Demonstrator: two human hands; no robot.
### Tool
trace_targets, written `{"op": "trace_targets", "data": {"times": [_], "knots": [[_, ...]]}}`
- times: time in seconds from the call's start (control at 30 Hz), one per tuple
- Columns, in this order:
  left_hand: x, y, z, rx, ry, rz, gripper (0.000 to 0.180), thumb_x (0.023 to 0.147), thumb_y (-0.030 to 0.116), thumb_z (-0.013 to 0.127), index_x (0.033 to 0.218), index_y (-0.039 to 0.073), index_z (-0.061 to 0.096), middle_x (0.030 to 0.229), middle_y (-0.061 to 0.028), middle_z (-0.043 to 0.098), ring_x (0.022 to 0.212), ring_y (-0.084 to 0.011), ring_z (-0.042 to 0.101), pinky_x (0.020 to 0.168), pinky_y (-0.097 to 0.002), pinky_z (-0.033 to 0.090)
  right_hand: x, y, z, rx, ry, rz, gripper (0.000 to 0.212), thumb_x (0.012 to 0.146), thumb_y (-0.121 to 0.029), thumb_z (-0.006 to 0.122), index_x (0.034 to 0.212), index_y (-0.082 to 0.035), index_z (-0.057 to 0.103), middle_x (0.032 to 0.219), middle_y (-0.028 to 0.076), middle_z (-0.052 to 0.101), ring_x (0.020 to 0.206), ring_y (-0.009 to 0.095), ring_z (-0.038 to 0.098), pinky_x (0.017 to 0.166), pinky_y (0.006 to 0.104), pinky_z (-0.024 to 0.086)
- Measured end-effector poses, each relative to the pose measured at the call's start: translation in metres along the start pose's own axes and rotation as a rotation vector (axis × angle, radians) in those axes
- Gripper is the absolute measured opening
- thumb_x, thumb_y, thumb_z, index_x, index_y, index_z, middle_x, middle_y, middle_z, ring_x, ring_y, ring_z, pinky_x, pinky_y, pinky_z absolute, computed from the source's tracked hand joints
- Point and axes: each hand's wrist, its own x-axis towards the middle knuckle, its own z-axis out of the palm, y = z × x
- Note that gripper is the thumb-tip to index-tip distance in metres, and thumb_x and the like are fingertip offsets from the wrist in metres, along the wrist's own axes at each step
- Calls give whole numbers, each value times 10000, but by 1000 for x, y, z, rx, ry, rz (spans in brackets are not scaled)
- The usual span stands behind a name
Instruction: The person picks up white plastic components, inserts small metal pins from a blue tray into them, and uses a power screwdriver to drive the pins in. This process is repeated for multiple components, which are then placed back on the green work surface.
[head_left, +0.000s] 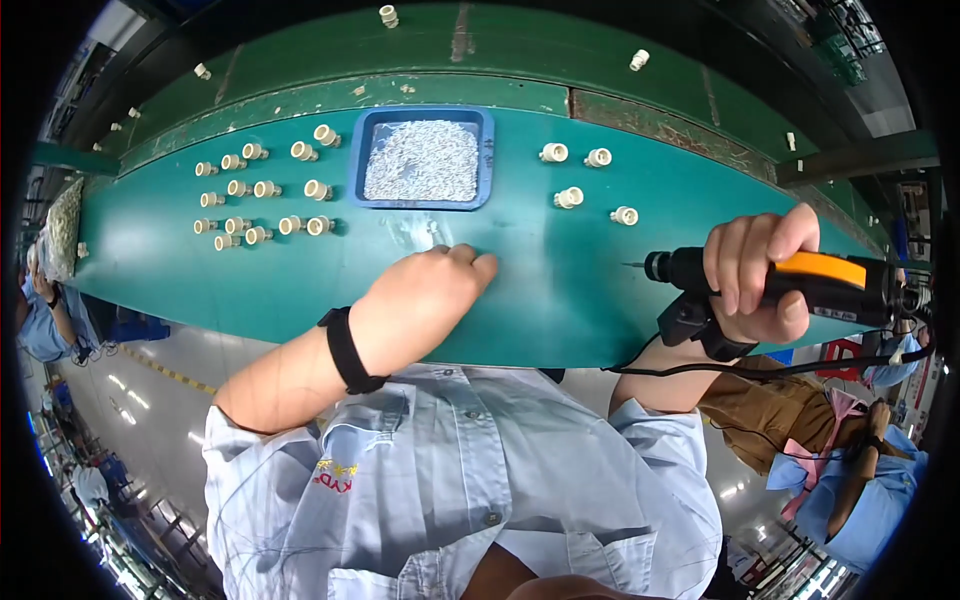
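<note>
My right hand (752, 275) is wrapped round a black electric screwdriver (685, 268) with an orange panel. Its thin bit points left, held over the right part of the green table. My left hand (432, 290) rests low over the table's middle, fingers curled downward. What its fingertips hold, if anything, is hidden. Just beyond those fingertips lies a small scatter of whitish bits (422, 228). Behind it stands a blue tray (355, 160) holding many tiny silvery-white pieces (420, 160), too small to name. Several cream lamp-holder-like fittings (318, 189) lie in rows left of the tray.
Several similar fittings (569, 197) lie right of the tray. More sit on the green conveyor (520, 45) behind a raised ledge (450, 90). A black cable (780, 370) runs beside my right forearm. Another person (850, 480) is at the lower right; a filled bag (64, 230) stands far left.
</note>
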Motion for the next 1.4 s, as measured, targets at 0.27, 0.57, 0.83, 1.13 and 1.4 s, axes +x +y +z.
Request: {"op": "trace_targets", "data": {"times": [0.27, 0.57, 0.83, 1.13, 1.4], "knots": [[-6, -36, 28, -136, 118, 100, 280, 745, -3, 649, 1015, 2, 575, 908, -145, 585, 829, -351, 616, 726, -418, 517, -13, 23, 38, 17, -14, 112, 390, 826, -220, 732, 1034, -7, 479, 601, 14, 528, 459, 115, 491, 478, 256, 427], [3, -47, 5, -365, 389, 66, 276, 759, 88, 724, 1007, 12, 632, 975, -150, 622, 853, -344, 621, 720, -403, 508, -25, 29, 51, 11, -4, 137, 384, 830, -219, 728, 1021, 7, 484, 602, 19, 532, 486, 121, 505, 482, 261, 432], [42, -90, 2, -148, 359, -201, 142, 788, 74, 677, 900, -7, 647, 885, -172, 653, 835, -346, 642, 739, -432, 507, -35, 41, 73, -86, 186, 153, 373, 827, -225, 734, 993, 14, 501, 608, 28, 533, 498, 122, 509, 486, 260, 431], [45, -95, 5, -258, 610, -156, 75, 812, 44, 616, 875, 11, 642, 849, -165, 644, 812, -351, 630, 722, -421, 501, -28, 52, 76, -112, 211, 102, 363, 829, -223, 740, 979, 14, 509, 618, 30, 532, 495, 119, 496, 491, 265, 432], [45, -88, 5, -261, 705, -145, 82, 835, 23, 613, 907, 11, 650, 863, -155, 635, 802, -352, 624, 701, -407, 505, -22, 58, 82, -138, 207, 121, 378, 825, -229, 742, 1001, 7, 505, 619, 26, 528, 516, 121, 509, 514, 272, 435]]}}
